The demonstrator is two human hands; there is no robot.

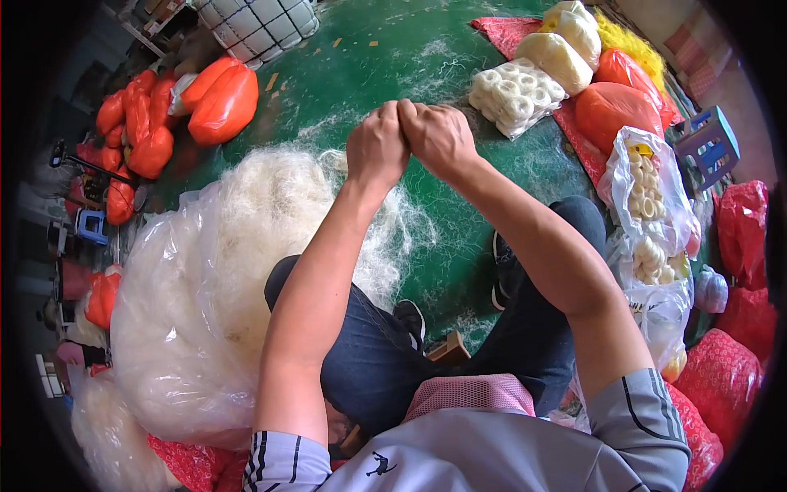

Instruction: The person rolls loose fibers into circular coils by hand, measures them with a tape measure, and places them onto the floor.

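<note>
Both arms reach forward over the green floor, and the two fists meet at the top middle. My left hand (379,149) is closed, its knuckles touching my right hand (439,138), which is closed too. Whatever the curled fingers hold is hidden beneath the hands. Just left of my left hand, a large heap of pale loose fibre (270,221) spills from a clear plastic bag (164,303), and a small tuft lies beside the wrist. Fine strands are scattered over the floor (459,205) under the arms.
Orange bags (223,102) lie at the upper left near a caged white tank (258,25). On the right are a clear pack of pale coils (516,94), an orange bag (616,111), a white bag of coils (648,193), a blue stool (711,148) and red patterned bags (717,381).
</note>
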